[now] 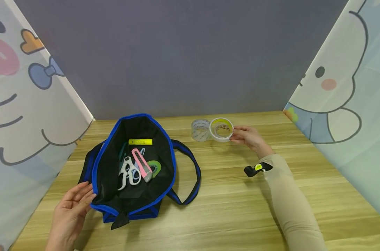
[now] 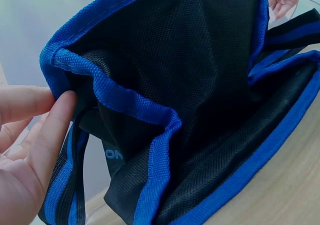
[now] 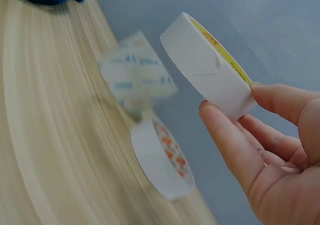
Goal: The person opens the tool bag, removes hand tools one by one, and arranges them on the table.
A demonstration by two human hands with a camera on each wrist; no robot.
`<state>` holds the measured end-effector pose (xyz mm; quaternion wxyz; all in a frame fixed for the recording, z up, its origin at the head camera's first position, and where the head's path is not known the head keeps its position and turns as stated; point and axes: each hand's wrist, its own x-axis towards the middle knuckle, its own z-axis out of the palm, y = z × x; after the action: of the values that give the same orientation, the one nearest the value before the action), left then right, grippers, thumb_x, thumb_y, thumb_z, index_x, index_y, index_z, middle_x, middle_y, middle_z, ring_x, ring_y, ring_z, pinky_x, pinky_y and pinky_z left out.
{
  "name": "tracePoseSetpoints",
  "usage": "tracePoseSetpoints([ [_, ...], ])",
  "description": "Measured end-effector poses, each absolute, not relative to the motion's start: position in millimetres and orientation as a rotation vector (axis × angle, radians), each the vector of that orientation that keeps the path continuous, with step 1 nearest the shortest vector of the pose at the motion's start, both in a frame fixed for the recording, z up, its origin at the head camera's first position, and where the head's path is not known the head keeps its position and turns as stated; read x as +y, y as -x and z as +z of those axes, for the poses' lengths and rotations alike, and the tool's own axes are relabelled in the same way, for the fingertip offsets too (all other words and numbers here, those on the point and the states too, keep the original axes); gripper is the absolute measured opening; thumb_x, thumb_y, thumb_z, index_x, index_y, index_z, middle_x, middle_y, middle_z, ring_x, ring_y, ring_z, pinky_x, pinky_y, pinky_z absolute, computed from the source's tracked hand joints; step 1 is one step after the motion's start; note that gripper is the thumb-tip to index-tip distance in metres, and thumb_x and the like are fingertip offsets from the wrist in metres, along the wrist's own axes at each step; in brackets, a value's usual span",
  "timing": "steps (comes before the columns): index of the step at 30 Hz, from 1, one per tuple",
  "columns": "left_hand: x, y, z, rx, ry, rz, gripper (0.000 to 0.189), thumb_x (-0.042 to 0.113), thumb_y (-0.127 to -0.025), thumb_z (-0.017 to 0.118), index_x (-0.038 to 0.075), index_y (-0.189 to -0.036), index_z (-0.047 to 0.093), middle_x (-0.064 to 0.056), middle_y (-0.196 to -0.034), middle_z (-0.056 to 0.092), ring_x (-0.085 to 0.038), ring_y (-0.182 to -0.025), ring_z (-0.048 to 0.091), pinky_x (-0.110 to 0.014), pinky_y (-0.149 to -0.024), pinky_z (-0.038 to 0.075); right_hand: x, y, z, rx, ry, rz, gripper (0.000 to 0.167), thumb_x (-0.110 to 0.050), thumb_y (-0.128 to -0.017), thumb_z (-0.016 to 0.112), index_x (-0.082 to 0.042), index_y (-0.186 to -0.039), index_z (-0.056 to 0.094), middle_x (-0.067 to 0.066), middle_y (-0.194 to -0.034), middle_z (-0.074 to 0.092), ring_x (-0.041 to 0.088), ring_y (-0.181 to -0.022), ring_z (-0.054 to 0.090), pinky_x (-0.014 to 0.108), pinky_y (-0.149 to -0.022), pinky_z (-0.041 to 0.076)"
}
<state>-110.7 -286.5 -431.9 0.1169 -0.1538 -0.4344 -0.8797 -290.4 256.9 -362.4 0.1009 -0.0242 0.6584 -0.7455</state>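
Observation:
Near the far edge of the table, my right hand (image 1: 249,139) pinches a roll of white tape (image 3: 210,65) with a yellow core, thumb and fingers at its edge. Below it in the right wrist view is a second white tape roll (image 3: 150,157) with an orange-patterned inside. A wide clear packing tape roll (image 3: 137,72) stands beside that one, apart from my fingers. On the left, my left hand (image 1: 72,209) pinches the blue-trimmed rim of a black tool bag (image 1: 172,164), whose mouth gapes. The bag's rim folds inward in the left wrist view.
Inside the bag lie a yellow marker (image 1: 140,142), a pink utility knife (image 1: 141,164), white-handled scissors (image 1: 126,173) and a green tape roll (image 1: 156,168). A strap handle (image 1: 194,167) loops onto the table. A grey panel (image 1: 190,59) stands behind the table, with printed cloths at both sides.

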Motion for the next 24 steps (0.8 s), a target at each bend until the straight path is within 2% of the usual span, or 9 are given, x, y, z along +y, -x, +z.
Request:
tracePoseSetpoints([
  [9,-285,112,-429,-1.258,0.472,-2.57,0.044,-0.027,-0.094,0.039,-0.007,-0.126,0.061,-0.016,-0.115,0.071,-0.021,-0.101,0.071,-0.027,-0.081,0.059,290,293,-368,1.845,-0.06,-2.411,0.058,0.004,-0.103,0.044,0.021,-0.148,0.01,0.008,-0.077,0.07,0.014,-0.072,0.072,0.023,-0.072,0.06],
  [11,-285,112,-428,-1.256,0.482,-2.574,0.043,-0.027,-0.094,0.039,-0.007,-0.126,0.061,-0.016,-0.115,0.071,-0.021,-0.101,0.071,-0.027,-0.082,0.059,295,293,-370,1.842,-0.097,-2.445,0.058,0.004,-0.103,0.045,0.02,-0.148,0.012,0.008,-0.075,0.07,0.014,-0.071,0.072,0.022,-0.072,0.06],
  [12,-285,113,-428,-1.255,0.488,-2.574,0.043,-0.026,-0.094,0.039,-0.008,-0.126,0.06,-0.016,-0.115,0.071,-0.021,-0.1,0.071,-0.027,-0.082,0.058,297,293,-371,1.838,-0.124,-2.464,0.054,0.004,-0.103,0.046,0.019,-0.147,0.018,0.009,-0.074,0.07,0.013,-0.07,0.071,0.022,-0.071,0.06],
  [14,-285,113,-428,-1.256,0.501,-2.575,0.042,-0.026,-0.094,0.039,-0.009,-0.127,0.06,-0.016,-0.115,0.071,-0.021,-0.101,0.071,-0.027,-0.082,0.058,302,292,-374,1.835,-0.16,-2.497,0.039,0.005,-0.102,0.047,0.016,-0.138,0.036,0.009,-0.073,0.069,0.014,-0.069,0.071,0.023,-0.07,0.06],
  [17,-285,114,-427,-1.256,0.515,-2.574,0.042,-0.027,-0.094,0.039,-0.009,-0.127,0.059,-0.016,-0.115,0.07,-0.021,-0.101,0.071,-0.028,-0.082,0.058,307,292,-379,1.79,-0.197,-2.555,0.012,0.007,-0.101,0.047,0.004,-0.108,0.057,0.011,-0.072,0.069,0.015,-0.068,0.071,0.023,-0.069,0.06],
  [20,-284,113,-428,-1.257,0.517,-2.571,0.043,-0.027,-0.094,0.039,-0.008,-0.126,0.06,-0.016,-0.115,0.071,-0.021,-0.101,0.071,-0.028,-0.082,0.058,312,293,-383,1.742,-0.227,-2.596,0.028,0.008,-0.101,0.045,-0.005,-0.086,0.064,0.011,-0.071,0.069,0.015,-0.067,0.071,0.023,-0.069,0.06],
  [24,-284,113,-429,-1.254,0.508,-2.572,0.044,-0.027,-0.094,0.039,-0.007,-0.125,0.062,-0.016,-0.114,0.071,-0.021,-0.1,0.071,-0.027,-0.082,0.058,318,296,-389,1.705,-0.297,-2.624,0.034,0.008,-0.101,0.044,-0.006,-0.079,0.067,0.012,-0.071,0.07,0.016,-0.066,0.071,0.024,-0.069,0.06],
])
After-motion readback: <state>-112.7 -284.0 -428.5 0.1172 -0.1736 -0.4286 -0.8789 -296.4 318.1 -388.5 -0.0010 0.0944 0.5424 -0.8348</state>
